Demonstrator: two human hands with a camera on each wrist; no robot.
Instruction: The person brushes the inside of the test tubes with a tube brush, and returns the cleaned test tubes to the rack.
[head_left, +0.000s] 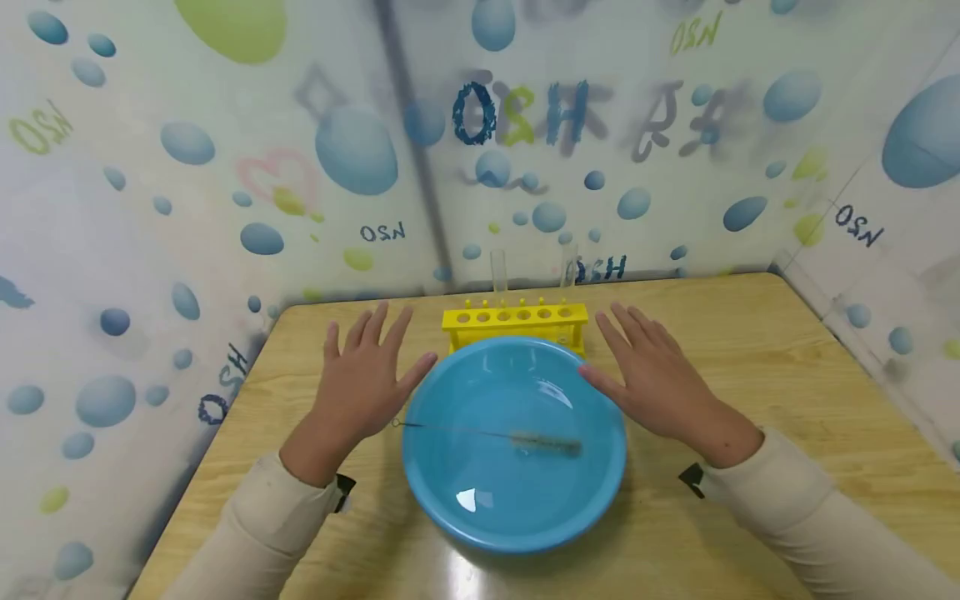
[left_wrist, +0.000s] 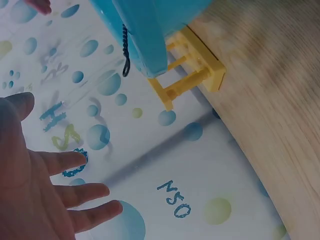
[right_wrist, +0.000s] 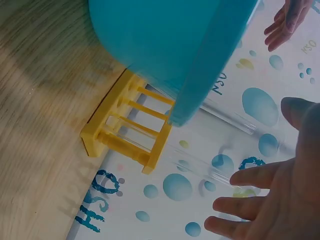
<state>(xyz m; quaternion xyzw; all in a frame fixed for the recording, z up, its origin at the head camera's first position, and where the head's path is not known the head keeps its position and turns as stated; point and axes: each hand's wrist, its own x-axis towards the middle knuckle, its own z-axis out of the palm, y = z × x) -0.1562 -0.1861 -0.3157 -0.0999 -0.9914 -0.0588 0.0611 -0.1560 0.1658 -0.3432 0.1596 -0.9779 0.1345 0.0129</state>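
A blue basin (head_left: 517,517) with water in it stands on the table between my hands. Across it lies a test tube brush (head_left: 546,444), its bristles in the water and its looped wire handle over the left rim. My left hand (head_left: 363,375) is held up left of the basin, fingers spread and straight. On the other side my right hand (head_left: 660,383) is raised with straight fingers and holds nothing. Behind the basin is a yellow test tube rack (head_left: 513,318). Two clear glass test tubes stand in it, one test tube (head_left: 498,275) near the middle and another test tube (head_left: 567,271) at the right.
The wooden table (head_left: 765,358) meets a patterned wall (head_left: 525,192) behind the rack. More patterned wall rises at the left and right sides. Dark straps show at both sleeve cuffs.
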